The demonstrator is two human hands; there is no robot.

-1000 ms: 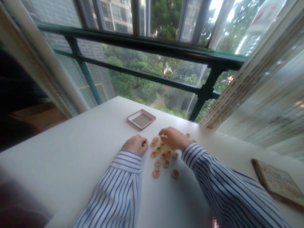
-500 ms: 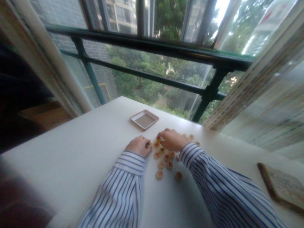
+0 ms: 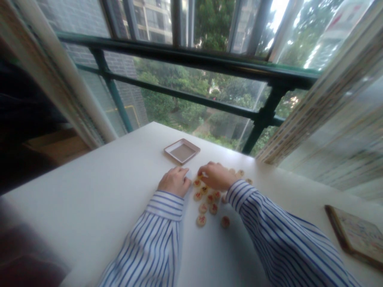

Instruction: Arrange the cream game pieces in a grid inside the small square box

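Observation:
My left hand [image 3: 175, 181] rests on the table at the left of a scatter of round wooden xiangqi pieces. Its thumb and forefinger are a little apart, while the other fingers curl under; whatever lies in the palm is hidden. My right hand [image 3: 218, 176] reaches over the pieces from the right, fingertips pinched at a pale piece [image 3: 199, 176] that is partly covered. Near it lie red-marked xiangqi pieces [image 3: 201, 220], a dark-marked piece [image 3: 204, 189] and a piece lying apart [image 3: 225, 221]. More pieces [image 3: 240, 173] show beyond my right wrist.
An open shallow square tray [image 3: 196, 150] sits on the white table [image 3: 89, 195] beyond my hands. At the right lies a flat brown-edged box or lid [image 3: 359, 235]. A green railing [image 3: 179, 54] and window stand behind the table.
The dark-marked piece seen at my left fingers no longer shows, and that thumb and forefinger have parted. My right hand has barely moved.

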